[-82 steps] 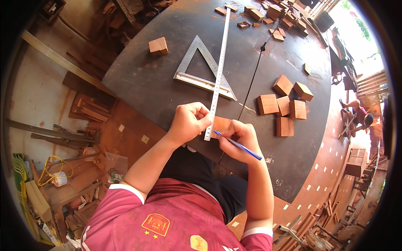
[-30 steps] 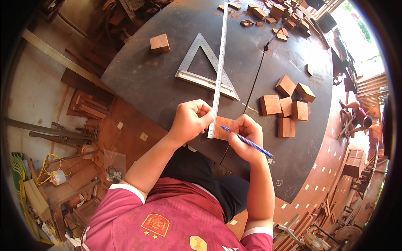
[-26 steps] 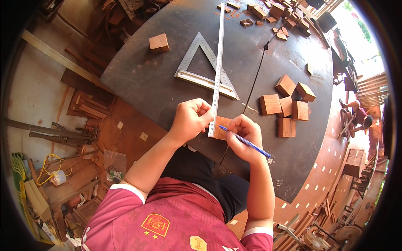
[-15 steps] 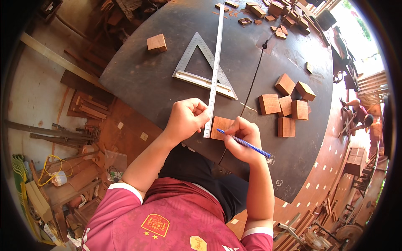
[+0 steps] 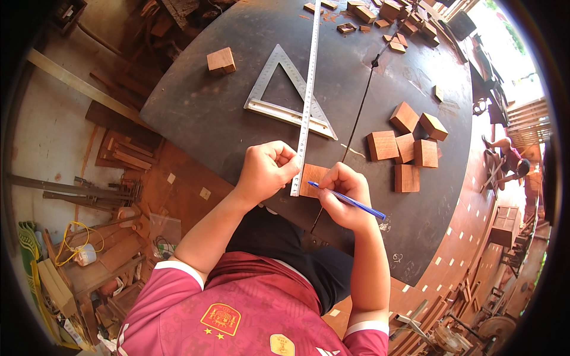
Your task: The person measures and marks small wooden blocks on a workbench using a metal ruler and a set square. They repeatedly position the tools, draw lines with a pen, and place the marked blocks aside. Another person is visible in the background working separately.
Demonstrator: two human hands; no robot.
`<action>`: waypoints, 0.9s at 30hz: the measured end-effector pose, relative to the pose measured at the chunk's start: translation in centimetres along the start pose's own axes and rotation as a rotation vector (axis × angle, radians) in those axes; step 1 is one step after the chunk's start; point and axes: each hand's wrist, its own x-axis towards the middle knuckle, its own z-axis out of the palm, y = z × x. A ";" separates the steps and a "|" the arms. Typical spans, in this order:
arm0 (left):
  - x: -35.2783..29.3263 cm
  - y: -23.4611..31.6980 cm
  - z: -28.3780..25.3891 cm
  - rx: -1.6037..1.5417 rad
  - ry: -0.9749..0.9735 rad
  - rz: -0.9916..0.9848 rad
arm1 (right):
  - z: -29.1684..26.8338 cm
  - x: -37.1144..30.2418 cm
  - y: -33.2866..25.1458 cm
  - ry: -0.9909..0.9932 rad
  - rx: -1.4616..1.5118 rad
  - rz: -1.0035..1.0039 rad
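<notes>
A long steel ruler (image 5: 310,89) runs away from me over the dark table, its near end beside a reddish wooden block (image 5: 312,176). My left hand (image 5: 270,168) pinches the ruler's edge near that end, fingers closed. My right hand (image 5: 346,193) grips a blue pen (image 5: 356,206), its tip over the block's top face. Fingers of the right hand cover part of the block. Under the ruler lies a metal triangle square (image 5: 276,107) with a thick base bar.
Several wooden blocks (image 5: 405,147) form a cluster to the right of my hands. One block (image 5: 221,60) sits alone at the left. More small pieces (image 5: 389,13) lie at the far end. A dark seam (image 5: 359,110) crosses the table (image 5: 196,113). A person (image 5: 510,160) is at the far right.
The ruler has shifted slightly, its far end now reaching the picture's top edge. Both hands keep nearly the same place and grip.
</notes>
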 end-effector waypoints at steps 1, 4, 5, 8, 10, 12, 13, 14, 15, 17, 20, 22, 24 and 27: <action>0.0 0.0 0.0 0.003 0.002 0.006 | 0.0 0.0 0.0 -0.002 -0.011 -0.002; -0.1 -0.1 0.1 0.012 0.011 0.019 | -0.1 0.1 -0.1 -0.010 -0.016 0.008; -0.1 -0.1 0.0 0.014 0.012 0.019 | -0.1 0.1 -0.2 -0.011 -0.014 0.015; -0.1 -0.3 0.0 0.017 0.007 0.017 | -0.1 0.0 0.1 -0.015 -0.001 0.026; -0.2 -0.3 0.0 0.025 0.017 0.016 | -0.1 0.0 -0.1 -0.019 -0.013 0.027; -0.3 -0.2 0.1 0.040 0.041 0.018 | -0.1 0.0 -0.2 -0.018 -0.021 0.026; -0.3 -0.1 0.2 0.044 0.044 0.016 | -0.1 0.0 -0.2 -0.016 -0.024 0.026; -0.3 0.0 0.2 0.048 0.046 0.015 | -0.1 0.0 -0.2 -0.015 -0.026 0.025; -0.3 0.1 0.2 0.052 0.049 0.013 | -0.1 0.0 -0.2 -0.015 -0.030 0.026; -0.3 0.0 0.2 0.048 0.047 0.016 | -0.1 0.1 -0.1 -0.015 -0.038 0.027; -0.3 -0.1 0.2 0.041 0.047 0.018 | -0.1 0.1 -0.1 -0.016 -0.043 0.036; -0.3 -0.1 0.2 0.041 0.047 0.019 | 0.1 0.1 0.0 0.000 -0.049 0.017; -0.3 -0.1 0.2 0.045 0.048 0.021 | 0.2 0.1 0.1 0.020 -0.083 -0.009; -0.3 -0.1 0.3 0.041 0.052 0.036 | 0.3 0.1 0.2 0.052 -0.160 -0.059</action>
